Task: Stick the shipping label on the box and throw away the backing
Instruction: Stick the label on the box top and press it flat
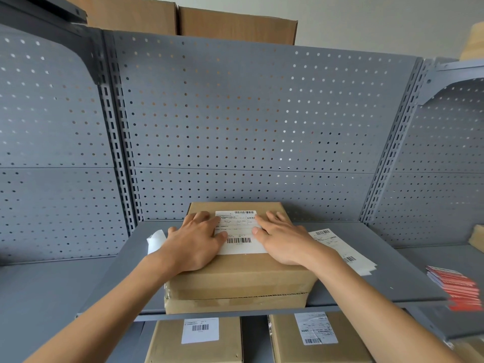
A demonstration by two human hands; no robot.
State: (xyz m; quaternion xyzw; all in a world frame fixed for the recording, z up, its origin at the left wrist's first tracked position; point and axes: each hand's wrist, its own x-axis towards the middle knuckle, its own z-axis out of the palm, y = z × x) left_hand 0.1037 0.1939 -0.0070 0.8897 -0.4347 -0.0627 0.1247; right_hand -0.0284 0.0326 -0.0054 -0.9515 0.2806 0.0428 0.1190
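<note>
A brown cardboard box stands on the grey metal shelf in front of me. A white shipping label with barcodes lies flat on the box's top. My left hand rests palm down on the label's left edge, fingers spread. My right hand lies flat on the label's right edge, fingers together. Neither hand holds anything. A curled white piece of paper, seemingly the backing, lies on the shelf just left of the box, partly hidden by my left wrist.
A stack of more labels lies on the shelf right of the box. Red cards sit at the shelf's right edge. Two labelled boxes stand on the level below. A grey pegboard wall backs the shelf.
</note>
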